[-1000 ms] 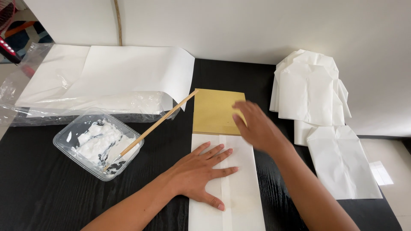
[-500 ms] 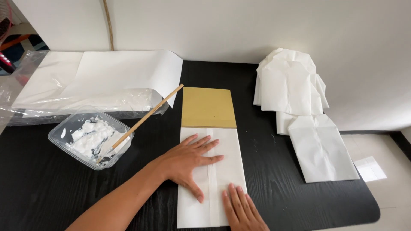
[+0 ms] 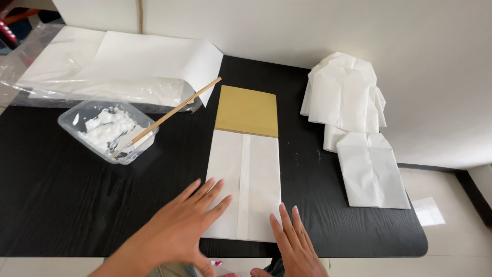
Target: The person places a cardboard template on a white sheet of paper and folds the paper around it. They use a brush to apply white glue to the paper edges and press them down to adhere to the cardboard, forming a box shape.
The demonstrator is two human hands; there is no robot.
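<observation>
Both grips lie open: left hand [image 3: 182,225] and right hand [image 3: 292,241] flat at the near end of a white folded sheet [image 3: 246,184], tan card [image 3: 247,110] beyond.

Both hands' wrists are cut off by the lower edge; beyond the left hand [image 3: 182,231], the clear plastic sheet [image 3: 31,56] leaves the frame.

On the black table lie one long white folded paper sheet [image 3: 244,184], one flat mustard-yellow card [image 3: 247,110], one clear plastic tub of white paste [image 3: 108,129] and one thin wooden stick [image 3: 174,112]. Two bare hands show. The stacked white paper bags [image 3: 353,123] overlap too much to count.
</observation>
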